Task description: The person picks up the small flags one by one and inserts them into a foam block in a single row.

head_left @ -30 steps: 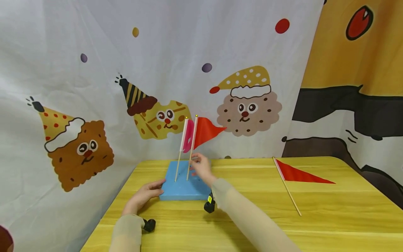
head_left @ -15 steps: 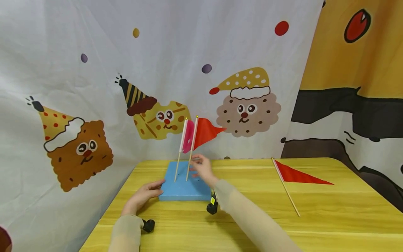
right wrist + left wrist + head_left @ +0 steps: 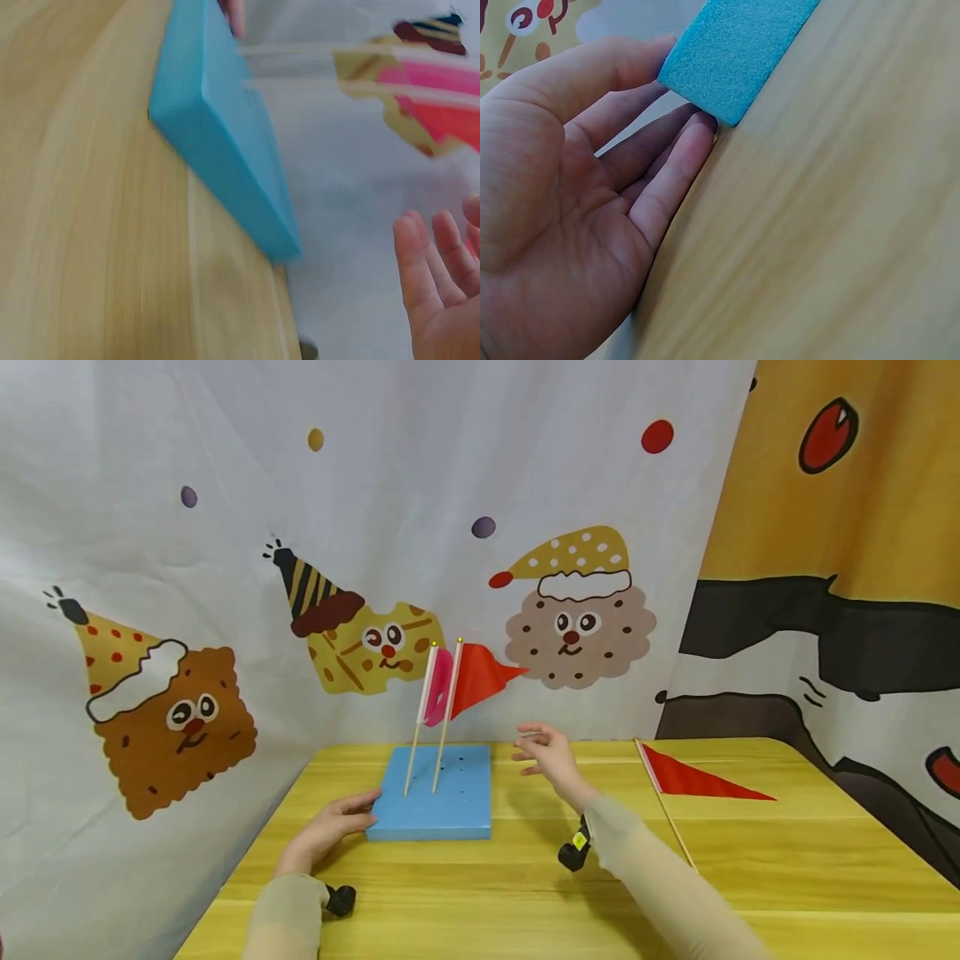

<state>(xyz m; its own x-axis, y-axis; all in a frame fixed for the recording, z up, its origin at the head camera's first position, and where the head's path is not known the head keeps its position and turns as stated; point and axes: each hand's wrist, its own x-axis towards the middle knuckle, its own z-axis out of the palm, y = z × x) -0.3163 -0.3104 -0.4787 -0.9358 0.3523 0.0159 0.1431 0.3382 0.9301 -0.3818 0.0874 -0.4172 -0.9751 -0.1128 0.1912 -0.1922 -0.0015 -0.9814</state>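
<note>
A blue foam block (image 3: 457, 814) lies on the table, with small dark holes in its top. Two flags on thin wooden sticks stand upright in it: a pink flag (image 3: 438, 689) and, just right of it, a red flag (image 3: 480, 677). My left hand (image 3: 330, 831) touches the block's left side with relaxed fingers; in the left wrist view the fingertips meet the blue foam corner (image 3: 735, 60). To the right of the block, my right hand (image 3: 551, 764) hovers over the table, fingers loosely spread and holding nothing.
Another red flag (image 3: 693, 774) lies flat on the wooden table (image 3: 420, 902), right of my right hand, its stick pointing toward me. A white curtain (image 3: 420, 460) with cartoon prints hangs behind the table.
My right hand has let go of the red flag's stick and moved right, off the block. The red flag stays upright. The left hand keeps its place at the block; the head view shifts slightly.
</note>
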